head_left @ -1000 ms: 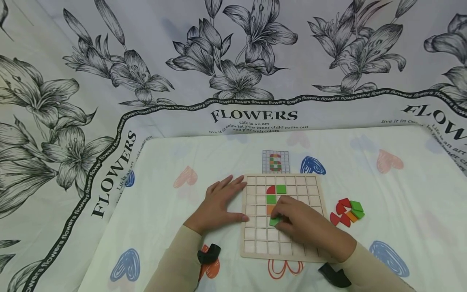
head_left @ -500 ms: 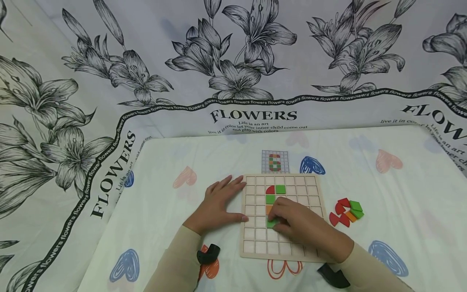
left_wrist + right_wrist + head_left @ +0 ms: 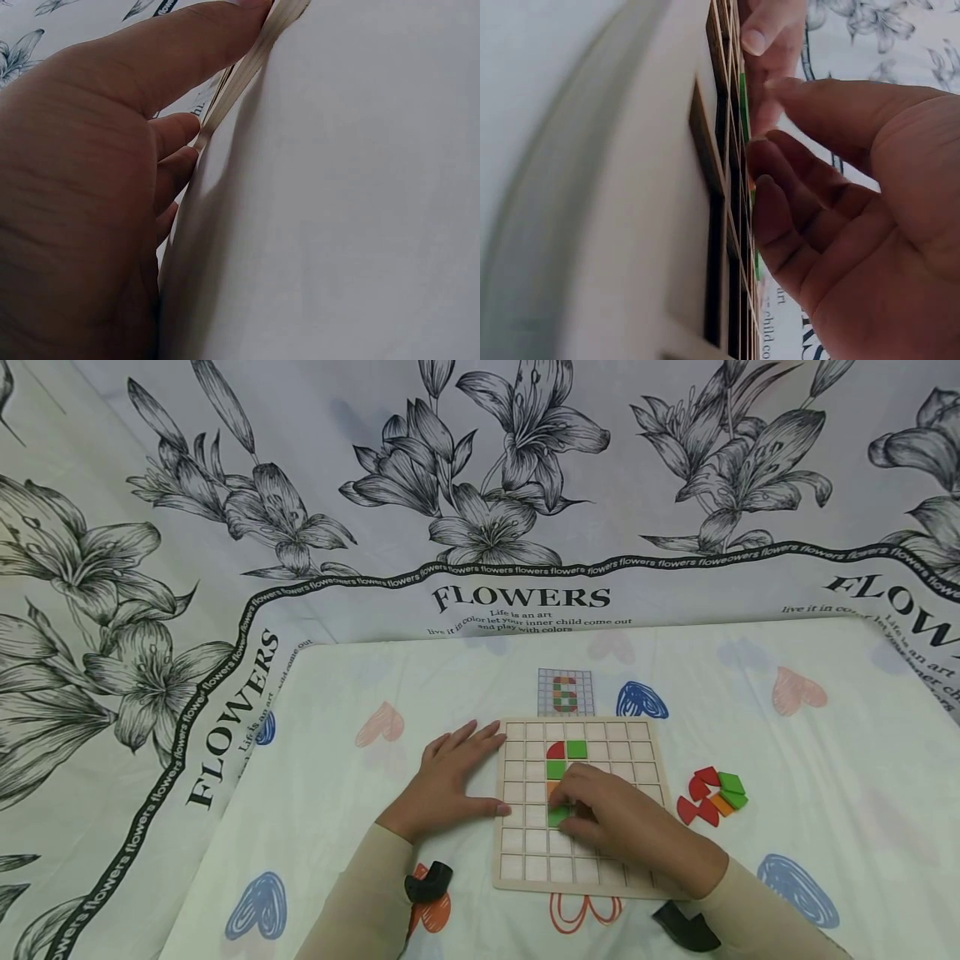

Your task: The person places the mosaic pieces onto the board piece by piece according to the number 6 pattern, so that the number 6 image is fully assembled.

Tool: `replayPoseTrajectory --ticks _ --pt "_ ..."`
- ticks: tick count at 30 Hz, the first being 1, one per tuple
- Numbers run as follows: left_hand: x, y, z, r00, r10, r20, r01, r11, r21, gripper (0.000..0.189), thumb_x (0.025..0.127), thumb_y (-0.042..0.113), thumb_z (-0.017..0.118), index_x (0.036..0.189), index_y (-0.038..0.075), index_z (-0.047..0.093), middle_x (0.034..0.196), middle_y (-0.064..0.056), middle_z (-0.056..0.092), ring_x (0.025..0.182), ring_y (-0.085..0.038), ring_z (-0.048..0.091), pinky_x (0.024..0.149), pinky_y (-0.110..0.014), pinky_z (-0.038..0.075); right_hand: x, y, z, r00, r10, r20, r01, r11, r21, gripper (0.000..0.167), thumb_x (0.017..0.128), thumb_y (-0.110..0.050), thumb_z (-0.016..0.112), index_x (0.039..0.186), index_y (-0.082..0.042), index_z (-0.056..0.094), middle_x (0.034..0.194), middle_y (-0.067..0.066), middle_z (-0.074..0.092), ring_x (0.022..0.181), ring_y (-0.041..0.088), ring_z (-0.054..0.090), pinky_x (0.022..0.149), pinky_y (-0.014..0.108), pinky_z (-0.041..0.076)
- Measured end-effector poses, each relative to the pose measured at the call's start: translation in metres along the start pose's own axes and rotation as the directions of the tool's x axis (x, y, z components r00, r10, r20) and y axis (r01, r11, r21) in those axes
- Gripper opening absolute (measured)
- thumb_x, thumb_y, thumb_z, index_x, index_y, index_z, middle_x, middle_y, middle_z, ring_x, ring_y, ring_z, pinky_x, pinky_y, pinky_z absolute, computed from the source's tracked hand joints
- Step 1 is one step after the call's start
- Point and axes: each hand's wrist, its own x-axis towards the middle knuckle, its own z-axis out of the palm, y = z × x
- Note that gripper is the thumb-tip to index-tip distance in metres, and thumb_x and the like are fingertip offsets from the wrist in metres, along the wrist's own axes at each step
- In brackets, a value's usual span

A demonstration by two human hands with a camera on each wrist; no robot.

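A wooden grid board [image 3: 525, 864] lies on the cloth. My left hand [image 3: 450, 785] is spread beside it, with fingertips and thumb at its left edge. My right hand [image 3: 630, 818] is over the middle of the board, fingers bent down at a green square tile [image 3: 557, 816] lying in a cell. In the right wrist view, this green tile [image 3: 744, 105] lies flat, with a gap between thumb and fingers. Above it in the same column are an orange tile [image 3: 552, 788], partly hidden, another green square [image 3: 556, 769] and a red quarter-round [image 3: 556, 750]. A further green square [image 3: 576, 749] sits right of the red one.
Several loose red, green and orange pieces [image 3: 708, 810] lie in a cluster right of the board. Behind it is a small pattern card [image 3: 543, 693] showing a coloured figure on a grid. A flower-printed cloth [image 3: 495, 518] stands behind the heart-patterned surface.
The green tile has gone from tilted under my right fingers to flat in its cell, slightly to the left. My right fingers have loosened from it. The left hand has stayed in place.
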Motion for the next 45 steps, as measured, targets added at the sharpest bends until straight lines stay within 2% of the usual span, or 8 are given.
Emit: replayPoseTrajectory --ticks 6,12,18,27,30,36,39,45 --pt "0.0 0.0 0.001 1.0 -0.002 0.003 0.002 1.0 0.006 0.1 0.088 0.071 0.078 0.171 0.033 0.039 0.177 0.021 0.022 0.164 -0.009 0.006 0.126 -0.049 0.006 -0.002 -0.001 -0.005 0.999 -0.035 -0.036 0.039 0.992 0.122 0.022 0.098 -0.009 0.083 0.116 -0.017 0.075 0.103 -0.008 0.065 0.089 0.011 0.06 0.079 0.03 0.056" --pt "0.001 -0.001 0.001 1.0 -0.003 -0.002 0.003 1.0 0.005 0.1 0.087 0.072 0.078 0.171 0.034 0.039 0.176 0.022 0.022 0.163 -0.009 0.006 0.126 -0.049 0.005 -0.003 0.001 -0.009 0.999 -0.023 -0.043 0.033 0.966 0.256 0.025 0.1 -0.018 0.083 0.123 -0.014 0.073 0.109 -0.003 0.069 0.095 0.016 0.064 0.084 0.033 0.058" --pt "0.0 -0.001 0.001 1.0 -0.007 0.0 0.007 1.0 0.006 0.1 0.087 0.072 0.078 0.171 0.034 0.04 0.176 0.022 0.022 0.163 -0.009 0.005 0.126 -0.049 0.006 -0.003 0.006 -0.015 0.998 -0.011 -0.065 0.032 0.941 0.337 0.027 0.104 -0.023 0.079 0.127 -0.013 0.073 0.107 -0.002 0.07 0.097 0.019 0.066 0.084 0.033 0.057" --pt "0.001 0.0 0.002 1.0 -0.024 0.004 0.024 1.0 0.007 0.1 0.087 0.07 0.079 0.171 0.035 0.039 0.176 0.022 0.022 0.164 -0.009 0.005 0.126 -0.049 0.006 -0.005 0.01 -0.025 0.993 0.015 -0.115 0.036 0.904 0.426 0.024 0.107 -0.014 0.073 0.129 -0.006 0.071 0.111 0.001 0.071 0.101 0.025 0.067 0.083 0.033 0.06" --pt "0.0 0.0 0.002 1.0 -0.026 0.002 0.026 1.0 0.013 0.1 0.087 0.071 0.079 0.171 0.035 0.039 0.176 0.022 0.022 0.164 -0.009 0.005 0.126 -0.049 0.007 -0.006 0.012 -0.029 0.991 -0.004 -0.132 0.063 0.891 0.449 0.024 0.108 -0.01 0.07 0.131 -0.004 0.07 0.114 0.005 0.07 0.102 0.026 0.067 0.081 0.034 0.061" --pt "0.0 0.0 0.002 1.0 -0.021 -0.003 0.021 1.0 0.008 0.101 0.086 0.071 0.08 0.171 0.034 0.04 0.176 0.022 0.023 0.164 -0.009 0.006 0.126 -0.049 0.007 -0.009 0.017 -0.036 0.986 -0.04 -0.165 0.115 0.871 0.477 0.025 0.109 -0.005 0.064 0.134 -0.004 0.068 0.119 0.014 0.068 0.104 0.026 0.066 0.086 0.033 0.058" --pt "0.0 -0.001 0.003 1.0 -0.019 -0.003 0.019 1.0 0.008 0.1 0.086 0.071 0.079 0.171 0.035 0.04 0.176 0.023 0.022 0.164 -0.009 0.005 0.126 -0.049 0.007 -0.01 0.018 -0.04 0.984 -0.057 -0.171 0.137 0.853 0.504 0.025 0.111 -0.003 0.06 0.135 -0.004 0.066 0.121 0.018 0.066 0.104 0.032 0.066 0.087 0.033 0.058" --pt "0.0 0.0 0.002 1.0 -0.013 -0.004 0.013 1.0 -0.002 0.1 0.087 0.071 0.079 0.171 0.034 0.04 0.176 0.022 0.023 0.164 -0.009 0.006 0.126 -0.05 0.007 -0.012 0.018 -0.046 0.98 -0.069 -0.186 0.157 0.846 0.509 0.027 0.112 -0.003 0.053 0.137 -0.004 0.065 0.123 0.022 0.065 0.106 0.038 0.066 0.092 0.033 0.055"
